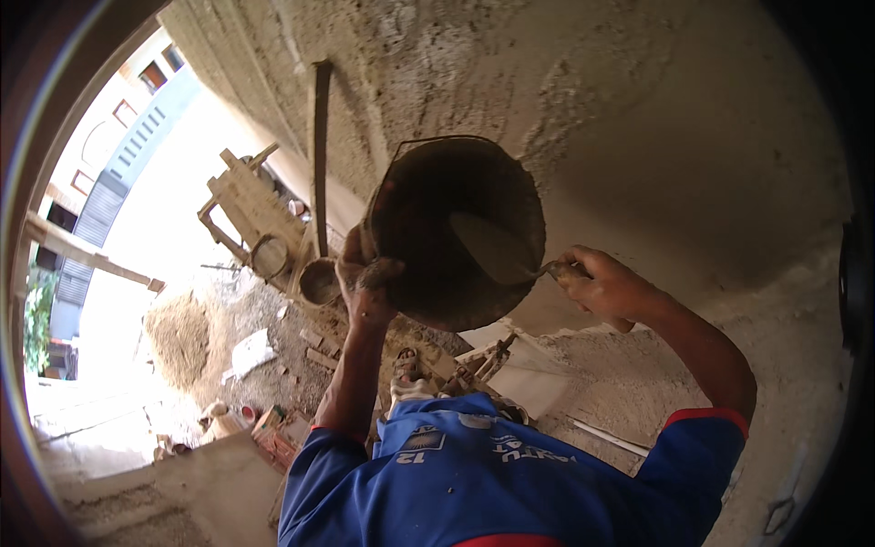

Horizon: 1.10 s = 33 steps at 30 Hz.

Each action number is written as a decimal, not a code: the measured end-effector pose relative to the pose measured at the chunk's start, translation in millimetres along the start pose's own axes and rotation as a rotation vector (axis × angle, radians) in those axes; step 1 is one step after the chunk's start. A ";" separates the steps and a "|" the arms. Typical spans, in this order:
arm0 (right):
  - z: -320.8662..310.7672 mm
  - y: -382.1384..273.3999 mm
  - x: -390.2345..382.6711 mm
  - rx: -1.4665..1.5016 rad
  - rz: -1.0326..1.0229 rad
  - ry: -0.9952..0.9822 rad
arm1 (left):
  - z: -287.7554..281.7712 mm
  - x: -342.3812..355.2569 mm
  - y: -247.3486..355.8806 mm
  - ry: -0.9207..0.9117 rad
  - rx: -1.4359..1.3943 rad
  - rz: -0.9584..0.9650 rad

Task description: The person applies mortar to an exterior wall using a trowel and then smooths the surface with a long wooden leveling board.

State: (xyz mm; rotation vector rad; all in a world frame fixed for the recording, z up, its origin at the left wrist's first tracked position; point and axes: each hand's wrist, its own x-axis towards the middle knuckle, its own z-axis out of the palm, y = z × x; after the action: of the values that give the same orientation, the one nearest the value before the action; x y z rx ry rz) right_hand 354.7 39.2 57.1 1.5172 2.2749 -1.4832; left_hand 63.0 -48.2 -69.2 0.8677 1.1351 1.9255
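A dark round bucket (410, 264) with a thin wire handle is held up in front of me, its mouth turned toward my view. My left hand (366, 273) grips its left rim, the thumb lying over the edge. In my right hand (592, 287) is a trowel (492, 248), my fingers wrapped round its handle. The trowel's broad, pointed blade reaches over the right rim into the bucket's mouth. Shadow hides what lies at the bottom of the bucket.
A rough plastered wall (629, 118) fills the far side, with a long wooden board (320, 155) upright near it. To the left are a mud-caked wooden bench (251, 205), a small bucket (319, 281), a sand heap (182, 333) and rubble. A pale rod (611, 438) lies lower right.
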 end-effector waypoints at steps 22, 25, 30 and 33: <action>59.2 -80.5 112.3 -1.281 -0.685 0.139 | -50.5 70.0 50.0 -0.121 0.041 -0.094; 74.4 -90.3 131.1 -1.240 -0.654 0.366 | -54.2 75.4 46.6 -0.185 0.157 -0.073; 103.3 -50.6 124.6 -1.321 -0.738 0.200 | -50.3 92.4 44.0 -0.221 0.026 -0.127; 81.2 -77.2 101.5 -1.362 -0.513 0.179 | -52.6 97.9 34.3 -0.263 0.258 -0.122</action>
State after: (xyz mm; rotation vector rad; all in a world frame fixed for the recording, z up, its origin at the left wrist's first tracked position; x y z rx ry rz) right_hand 209.4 46.9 16.1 0.6362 2.7541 0.3938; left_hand -38.6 0.4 -40.4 1.1257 1.2593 1.5356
